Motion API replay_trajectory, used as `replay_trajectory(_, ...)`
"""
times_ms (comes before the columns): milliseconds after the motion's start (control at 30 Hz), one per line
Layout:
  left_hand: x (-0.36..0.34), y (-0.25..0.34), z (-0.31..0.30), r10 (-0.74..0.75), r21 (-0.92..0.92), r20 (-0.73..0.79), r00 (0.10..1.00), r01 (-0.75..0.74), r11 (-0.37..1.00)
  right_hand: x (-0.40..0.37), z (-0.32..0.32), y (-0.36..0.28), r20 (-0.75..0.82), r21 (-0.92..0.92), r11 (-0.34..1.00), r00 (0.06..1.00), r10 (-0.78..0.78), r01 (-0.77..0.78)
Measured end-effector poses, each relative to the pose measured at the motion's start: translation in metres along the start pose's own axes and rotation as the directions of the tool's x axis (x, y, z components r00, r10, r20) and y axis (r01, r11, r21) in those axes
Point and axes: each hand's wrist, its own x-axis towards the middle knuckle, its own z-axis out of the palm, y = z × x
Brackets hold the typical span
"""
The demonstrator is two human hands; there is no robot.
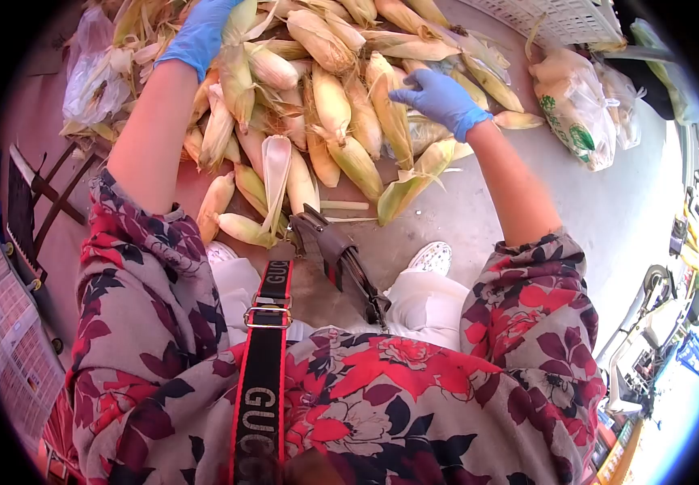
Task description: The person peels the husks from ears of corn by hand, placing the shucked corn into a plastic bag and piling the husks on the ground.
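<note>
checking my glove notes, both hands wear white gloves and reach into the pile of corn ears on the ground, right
Not quite: the gloves are blue, not white. The head view shows the left hand and the right hand in blue gloves, both reaching into the pile of corn ears on the ground.

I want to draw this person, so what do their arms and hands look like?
The left hand and the right hand each wear a thin blue disposable glove that stops at the wrist. The left sleeve and the right sleeve are loose grey fabric printed with big red and dark purple flowers, ending near the elbows. No watch or bracelet shows.
</note>
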Motion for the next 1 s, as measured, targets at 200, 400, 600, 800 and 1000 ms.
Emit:
replay_trajectory(200,0.047,0.000,-0.151,0.384,0.813,-0.167,0.908,-0.093,0.575,-0.050,0.091,-0.072,0.425,-0.325,0.941,0.875,0.234,-0.094)
replay_trajectory(400,0.014,0.008,-0.216,0.132,0.474,-0.342,0.930,0.049,0.879,-0.054,0.127,-0.039,0.254,-0.058,0.988,0.955,0.151,-0.141)
replay_trajectory(600,0.008,-0.013,-0.163,0.434,0.624,0.150,0.888,-0.425,0.656,-0.032,0.073,-0.054,0.559,0.724,0.529,0.826,-0.075,-0.442)
replay_trajectory(800,-0.078,0.000,0.010,-0.056,0.420,0.906,0.420,-0.872,0.251,-0.016,-0.009,-0.111,0.615,0.778,0.231,0.782,-0.095,-0.584)
replay_trajectory(1000,-0.063,-0.020,0.012,0.054,0.674,0.604,0.795,-0.546,0.497,0.017,-0.028,-0.074,0.037,0.923,0.370,0.931,-0.363,0.107)
